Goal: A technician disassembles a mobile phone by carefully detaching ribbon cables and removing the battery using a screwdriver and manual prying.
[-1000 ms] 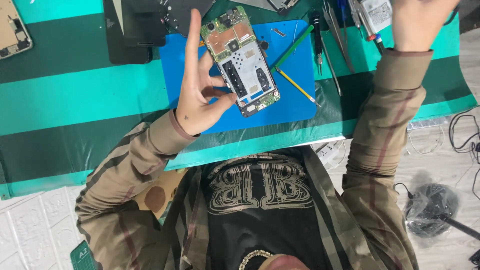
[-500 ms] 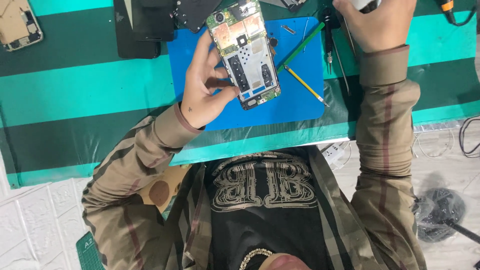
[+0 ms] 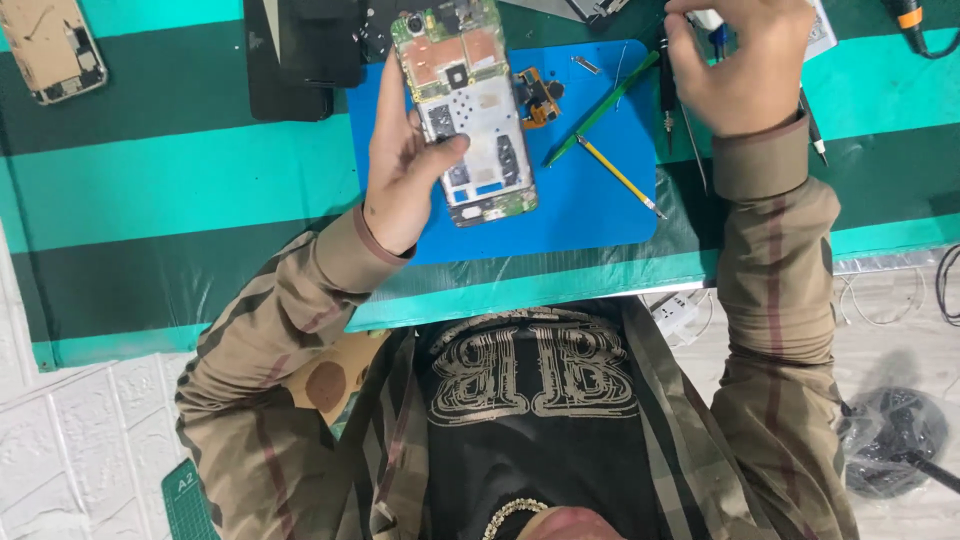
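We're holding the opened phone (image 3: 462, 105) in our left hand (image 3: 405, 165), grip clamped on it, upper centre over the blue mat (image 3: 580, 215); right hand (image 3: 745, 65) is reaching among tools at upper right, grip curled, can't tell on what; green pry tool (image 3: 600, 108) is lying btwn.

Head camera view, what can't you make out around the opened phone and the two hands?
- Right hand: its fingertips run off the top edge, so what they grip is unclear.
- Opened phone: its underside is hidden by the left hand; board parts too small.
- Black slab: cut off by the top edge.
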